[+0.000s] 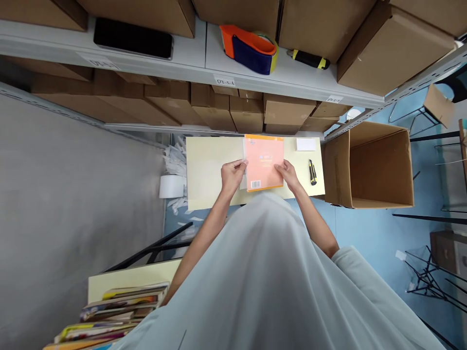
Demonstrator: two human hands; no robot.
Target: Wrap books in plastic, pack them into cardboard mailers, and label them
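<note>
Above the cream table [207,170] I hold a pink book [264,167] with orange edges and a barcode at its lower left corner. A thin whitish strip, perhaps a clear sleeve, shows along its left side. My left hand [232,176] is closed in a pinch at that left edge. On the right edge, my right hand [288,174] grips the book with the thumb on its face. A black and yellow utility knife [313,172] lies on the table to the right of my right hand, and a white card or label stack [305,144] lies behind it.
An open cardboard box [381,165] stands right of the table. Overhead, a shelf [197,53] carries boxes, a phone [133,39], a tape dispenser [251,51] and another knife [310,59]. A white roll [172,186] sits at the left; stacked books [120,311] lie lower left.
</note>
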